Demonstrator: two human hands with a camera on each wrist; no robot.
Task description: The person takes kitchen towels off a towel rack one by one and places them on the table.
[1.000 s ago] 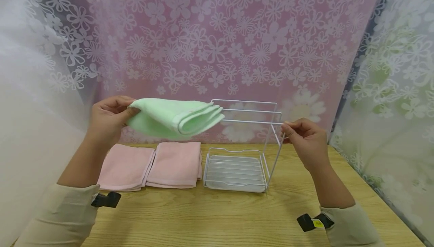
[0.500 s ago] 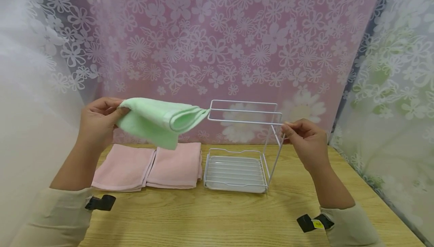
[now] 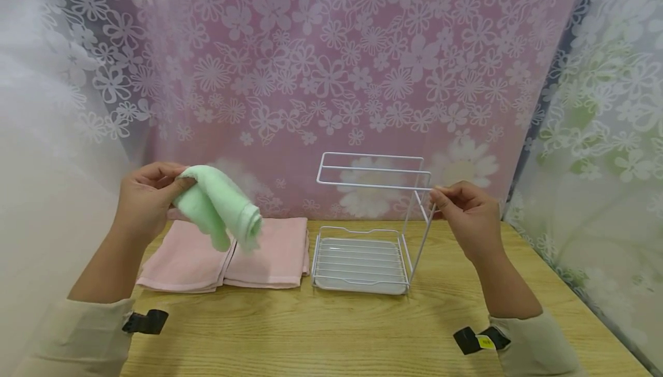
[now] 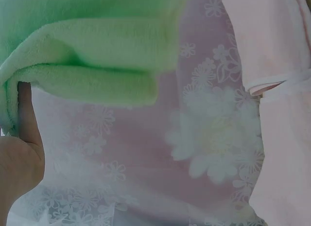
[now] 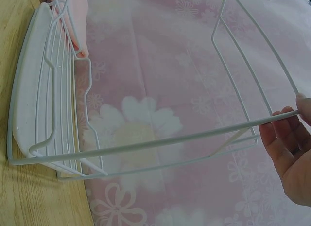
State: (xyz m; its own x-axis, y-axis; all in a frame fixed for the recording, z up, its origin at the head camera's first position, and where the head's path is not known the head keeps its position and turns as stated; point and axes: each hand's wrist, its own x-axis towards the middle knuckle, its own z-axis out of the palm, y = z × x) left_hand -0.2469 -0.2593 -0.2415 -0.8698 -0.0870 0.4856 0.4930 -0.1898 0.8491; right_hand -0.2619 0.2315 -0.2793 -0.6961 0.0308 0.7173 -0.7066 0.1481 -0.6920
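My left hand pinches one end of a folded light green towel, whose other end droops above the pink towels. The left wrist view shows the green towel large, with the thumb under its fold. At the right, my right hand grips the upper corner of a white wire rack. That rack stands upright on the table, with top rails and a white drip tray in its base. In the right wrist view my fingers hold the rack's upright wire.
Two folded pink towels lie side by side on the wooden table, left of the rack. Behind the table hangs a pink floral curtain. Pale sheets hang on both sides.
My left hand has moved left, drawing the green towel away from the rack's top rails. The towel's free end has dropped. My right hand and the rack have stayed put.
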